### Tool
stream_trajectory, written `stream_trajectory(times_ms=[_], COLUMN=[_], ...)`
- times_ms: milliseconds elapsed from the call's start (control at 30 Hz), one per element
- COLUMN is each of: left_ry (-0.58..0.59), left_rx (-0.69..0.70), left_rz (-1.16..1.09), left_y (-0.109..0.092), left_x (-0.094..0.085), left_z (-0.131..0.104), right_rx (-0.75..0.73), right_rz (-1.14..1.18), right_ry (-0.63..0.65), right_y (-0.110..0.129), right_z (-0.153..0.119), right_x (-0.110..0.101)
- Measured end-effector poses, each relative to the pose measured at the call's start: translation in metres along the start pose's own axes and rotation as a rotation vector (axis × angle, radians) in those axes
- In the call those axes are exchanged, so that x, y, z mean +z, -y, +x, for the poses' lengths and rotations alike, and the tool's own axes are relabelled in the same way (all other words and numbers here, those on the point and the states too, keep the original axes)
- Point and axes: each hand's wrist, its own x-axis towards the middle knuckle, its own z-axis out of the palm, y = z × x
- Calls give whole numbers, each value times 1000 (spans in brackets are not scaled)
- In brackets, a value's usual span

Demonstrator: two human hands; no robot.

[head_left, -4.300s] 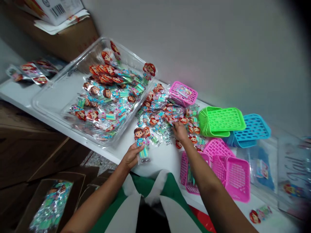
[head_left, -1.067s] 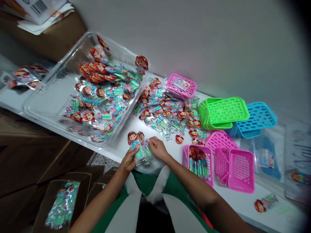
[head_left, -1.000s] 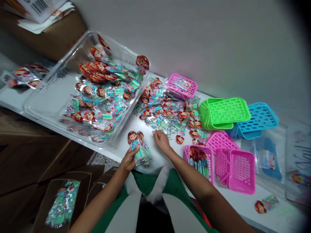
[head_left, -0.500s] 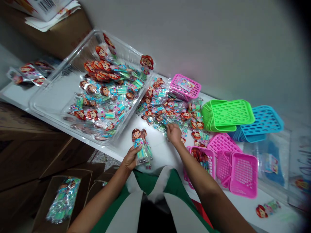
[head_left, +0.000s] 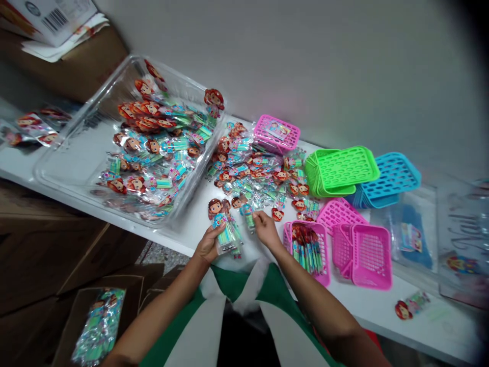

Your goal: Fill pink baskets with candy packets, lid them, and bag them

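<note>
My left hand (head_left: 208, 244) is closed around a small stack of clear packets (head_left: 225, 234), each with a cartoon girl's head at the top and green sticks below. Between the fingers of my right hand (head_left: 266, 229) is a single packet of the same kind (head_left: 248, 218), held just beside the stack. Behind both hands, a loose pile of such packets (head_left: 252, 173) covers part of the white table (head_left: 191, 232). A pink basket (head_left: 325, 255) by my right forearm has packets standing in it in a row.
On the left lies a large clear plastic tray (head_left: 72, 153) heaped with packets. Stacked green baskets (head_left: 344, 168), blue baskets (head_left: 399, 178) and empty pink baskets (head_left: 372, 257) are on the right. An open carton (head_left: 64, 326) with packets stands below the table's left edge.
My right hand has drawn back from the pile toward my left hand, bringing one packet with it. My left hand still grips its stack. The camera view has shifted slightly.
</note>
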Motion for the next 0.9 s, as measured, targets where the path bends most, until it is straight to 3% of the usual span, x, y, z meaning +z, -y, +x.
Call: stream_trajectory(times_ms=[100, 267, 433, 500, 567, 700, 800, 900], left_ry=[9, 13, 51, 79, 118, 145, 157, 197], left_rx=[28, 21, -30, -79, -132, -168, -119, -84], left_rz=[19, 81, 131, 183, 242, 336, 378, 366], left_y=[5, 10, 20, 30, 42, 64, 75, 90], left_x=[7, 12, 18, 22, 24, 27, 39, 66], left_z=[0, -5, -19, -29, -38, -49, -48, -42], right_rx=[39, 62, -76, -35, 94, 313, 337, 243], right_rz=[162, 260, -35, -67, 2, 166, 207, 285], right_ry=[104, 96, 72, 28, 19, 156, 148, 11], right_y=[12, 14, 17, 20, 23, 30, 27, 13], right_z=[-27, -49, -69, -87, -107, -134, -140, -141], right_x=[15, 28, 9, 0, -8, -19, -27, -41])
